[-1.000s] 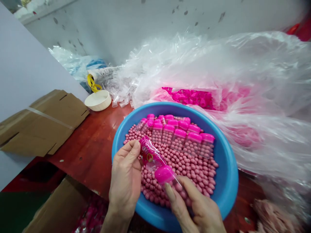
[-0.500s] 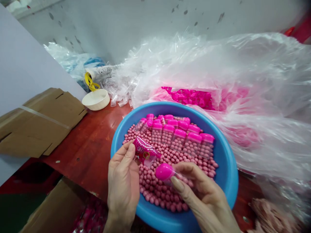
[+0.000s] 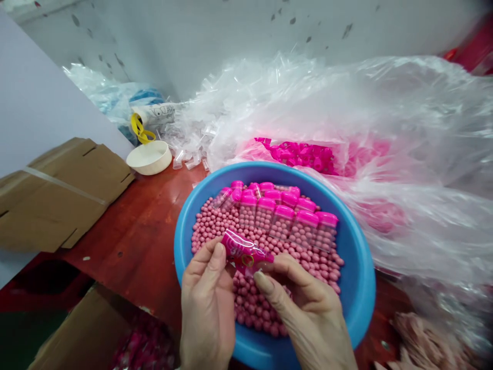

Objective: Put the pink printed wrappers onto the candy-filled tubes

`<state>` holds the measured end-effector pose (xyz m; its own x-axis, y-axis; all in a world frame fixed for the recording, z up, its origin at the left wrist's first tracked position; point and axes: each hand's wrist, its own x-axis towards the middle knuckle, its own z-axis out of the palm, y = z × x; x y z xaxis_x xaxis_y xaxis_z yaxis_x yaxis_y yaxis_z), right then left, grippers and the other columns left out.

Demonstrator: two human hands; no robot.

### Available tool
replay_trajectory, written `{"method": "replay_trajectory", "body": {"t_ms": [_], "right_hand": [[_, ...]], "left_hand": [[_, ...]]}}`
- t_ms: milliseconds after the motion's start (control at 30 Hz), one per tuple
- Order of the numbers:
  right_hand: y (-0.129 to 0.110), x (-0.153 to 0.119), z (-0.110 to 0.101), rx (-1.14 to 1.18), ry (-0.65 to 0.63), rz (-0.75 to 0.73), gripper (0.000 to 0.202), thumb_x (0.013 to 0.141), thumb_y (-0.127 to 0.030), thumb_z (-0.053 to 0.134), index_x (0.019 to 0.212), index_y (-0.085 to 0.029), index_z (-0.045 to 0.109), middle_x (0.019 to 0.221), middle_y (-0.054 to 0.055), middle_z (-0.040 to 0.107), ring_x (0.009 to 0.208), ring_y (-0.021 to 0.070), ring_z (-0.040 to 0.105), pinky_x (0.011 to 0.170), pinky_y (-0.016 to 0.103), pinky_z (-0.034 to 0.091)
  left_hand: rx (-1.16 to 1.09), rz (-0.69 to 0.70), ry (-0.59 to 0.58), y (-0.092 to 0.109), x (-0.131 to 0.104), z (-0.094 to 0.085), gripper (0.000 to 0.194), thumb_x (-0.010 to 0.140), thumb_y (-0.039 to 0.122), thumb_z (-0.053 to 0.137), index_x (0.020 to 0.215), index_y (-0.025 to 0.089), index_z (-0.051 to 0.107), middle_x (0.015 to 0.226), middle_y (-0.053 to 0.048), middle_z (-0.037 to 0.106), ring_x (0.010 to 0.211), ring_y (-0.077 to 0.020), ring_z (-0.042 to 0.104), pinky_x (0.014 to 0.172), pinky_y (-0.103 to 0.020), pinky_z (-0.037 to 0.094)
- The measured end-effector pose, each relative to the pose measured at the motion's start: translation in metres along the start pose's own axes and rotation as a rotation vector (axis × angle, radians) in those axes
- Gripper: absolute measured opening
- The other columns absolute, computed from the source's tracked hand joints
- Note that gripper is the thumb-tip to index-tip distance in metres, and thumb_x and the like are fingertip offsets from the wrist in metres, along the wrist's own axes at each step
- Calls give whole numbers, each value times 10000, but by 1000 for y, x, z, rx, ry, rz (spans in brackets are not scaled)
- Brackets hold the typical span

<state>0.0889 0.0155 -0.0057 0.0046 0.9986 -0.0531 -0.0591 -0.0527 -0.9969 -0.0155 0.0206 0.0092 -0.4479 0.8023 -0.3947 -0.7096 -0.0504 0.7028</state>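
My left hand (image 3: 210, 300) pinches one end of a printed magenta plastic sleeve (image 3: 244, 252) between thumb and fingers. At the sleeve's other end, my right hand (image 3: 310, 303) is closed on a small clear container with a pink cap; the sleeve and my fingers hide most of it, and the cap seems to be inside the sleeve. Both hands are over a blue basin (image 3: 360, 293) of round pink candy-like balls (image 3: 213, 221). Several clear containers (image 3: 283, 221) with bright pink caps, filled with the balls, lie on top toward the basin's far side.
Behind the basin sprawls a large clear plastic bag (image 3: 385, 97) with pink caps (image 3: 304, 154) showing. Clear empty tubes (image 3: 190, 151), a white round lid (image 3: 150, 158) and a yellow tape loop (image 3: 140, 128) sit back left. Flattened cardboard (image 3: 65, 190) rests on the red table (image 3: 127, 226).
My two hands have come together. The capped end of the container has gone from beside the sleeve to its opening, where the sleeve now covers it. The sleeve has shifted slightly right.
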Motion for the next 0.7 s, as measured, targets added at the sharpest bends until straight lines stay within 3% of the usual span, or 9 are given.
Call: {"method": "replay_trajectory", "body": {"t_ms": [133,200,333,500,600,700], "right_hand": [[-1,-2,1,84,99,27,43,722,-278,735,689,-252,726,678,-31,665,633,133,607,593,227,502],[-1,-4,0,41,101,-3,56,739,-257,722,683,-253,727,648,-33,664,596,127,597,561,220,490],[1,-7,0,14,103,-93,96,761,-187,698,730,-267,740,642,-38,670,586,118,605,555,203,494],[4,-11,-3,-26,168,-198,250,736,-80,695,806,-314,749,755,-38,669,671,119,611,586,197,513],[7,-11,-5,-64,123,-231,345,750,-74,681,896,-381,743,836,-44,712,820,157,626,716,266,536],[10,-12,-8,-77,92,-221,392,764,-97,681,952,-439,723,885,-66,735,942,173,618,857,329,507]], "left_hand": [[188,33,-157,0,-1,-6,148,706,343,748,717,197,759,662,8,705,671,-116,611,629,-179,490],[329,120,-183,3,0,-6,122,747,330,716,729,222,770,640,29,677,628,-102,567,627,-173,467],[498,286,-191,5,-2,-7,132,816,242,644,794,252,774,769,23,693,770,-130,577,709,-186,445],[461,209,-178,2,-5,-12,169,791,288,664,654,224,738,573,27,581,594,-131,500,567,-211,415],[445,165,-157,0,-5,-13,283,755,314,700,510,194,626,501,47,456,512,-108,390,478,-203,341],[403,122,-141,0,-4,-12,308,720,325,731,489,181,589,500,50,456,517,-102,393,484,-190,352]]}}
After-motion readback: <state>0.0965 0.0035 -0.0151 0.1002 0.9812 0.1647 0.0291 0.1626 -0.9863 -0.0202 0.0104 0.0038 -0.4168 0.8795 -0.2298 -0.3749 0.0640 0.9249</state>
